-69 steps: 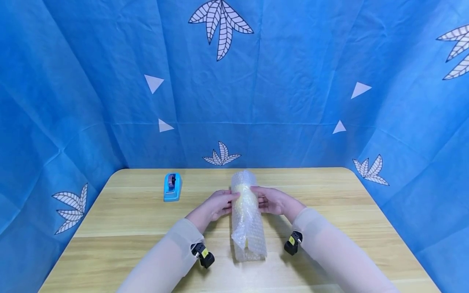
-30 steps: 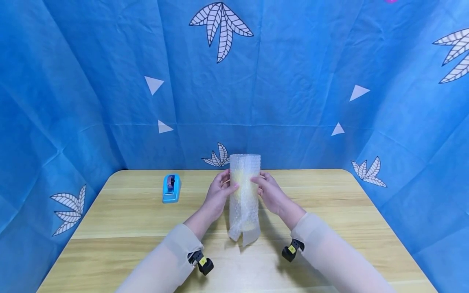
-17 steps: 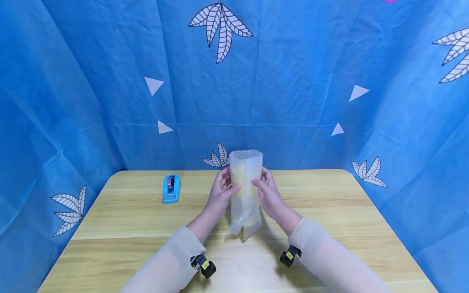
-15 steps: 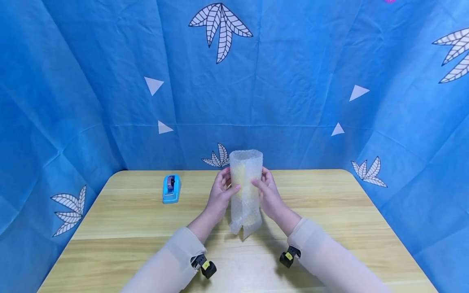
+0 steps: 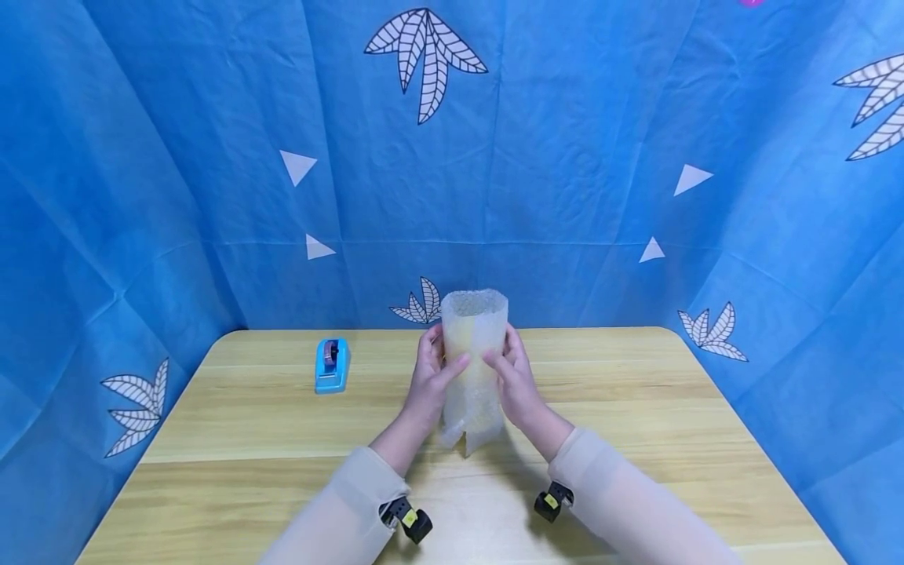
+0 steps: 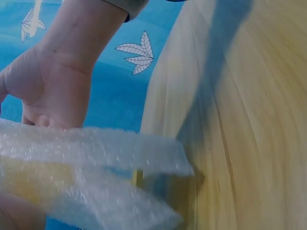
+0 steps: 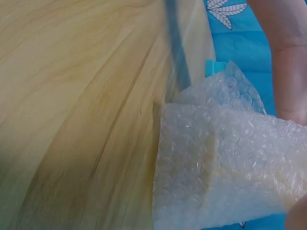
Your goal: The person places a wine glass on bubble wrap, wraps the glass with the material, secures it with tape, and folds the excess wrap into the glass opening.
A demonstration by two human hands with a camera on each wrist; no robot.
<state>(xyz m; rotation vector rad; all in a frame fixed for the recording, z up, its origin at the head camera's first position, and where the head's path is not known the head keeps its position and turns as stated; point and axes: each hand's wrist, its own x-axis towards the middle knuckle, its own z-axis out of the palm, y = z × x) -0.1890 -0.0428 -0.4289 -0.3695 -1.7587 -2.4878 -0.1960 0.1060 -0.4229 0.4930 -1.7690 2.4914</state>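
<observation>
A tube of clear bubble wrap (image 5: 475,333) stands tilted up between my two hands, its top end hollow and facing me. Something yellowish shows through the layers, its kind hidden by the wrap. My left hand (image 5: 427,384) grips the tube from the left, thumb across the front and fingers round the side. From the right, my right hand (image 5: 520,384) grips it the same way, the thumbs almost meeting. At the lower end the wrap (image 6: 129,206) has loose edges with a gap between them. In the right wrist view, a corner of the bubble wrap (image 7: 235,86) sticks out.
A blue tape dispenser (image 5: 332,366) with a small roll sits at the back left of the wooden table (image 5: 268,439). Blue cloth (image 5: 565,157) with printed leaves hangs behind and at both sides. A black wrist camera (image 5: 417,524) hangs below my left cuff.
The bubble wrap tube has gone from lying on the table to tilted up, its hollow top now showing. Both hands have moved with it, and the thumbs have come closer together.
</observation>
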